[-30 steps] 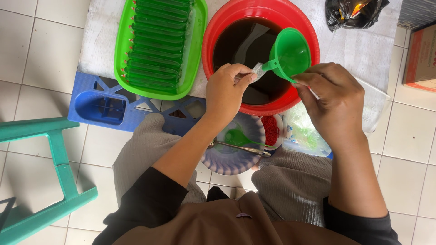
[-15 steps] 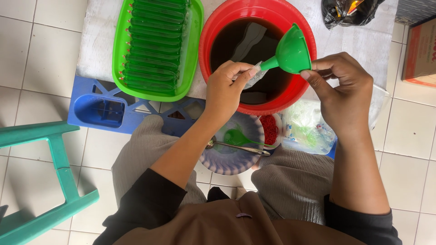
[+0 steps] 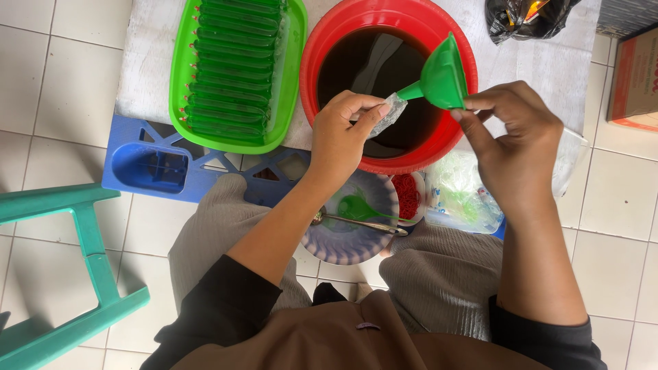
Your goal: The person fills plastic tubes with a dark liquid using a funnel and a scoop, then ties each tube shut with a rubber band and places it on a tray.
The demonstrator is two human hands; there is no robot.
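My right hand (image 3: 513, 147) holds a green funnel (image 3: 442, 77) by its rim, tilted on its side over a red basin (image 3: 322, 55) of dark liquid. The funnel's spout points left into a small clear plastic bag (image 3: 389, 114) that my left hand (image 3: 344, 133) pinches at its mouth. Both hands hover above the basin's near rim.
A green tray (image 3: 288, 89) packed with several filled green tubes lies left of the basin. Near my knees sit a bowl (image 3: 343, 243) with a spoon, red rubber bands (image 3: 408, 195) and a pack of clear bags (image 3: 460, 199). A blue stool (image 3: 144, 168), a teal stool (image 3: 82, 274), a black bag (image 3: 528, 17) and a cardboard box (image 3: 634, 75) stand around.
The funnel has tipped from mouth-up to lying on its side and risen slightly. My right hand shifted right onto the rim; the left hand still holds the small bag at the spout.
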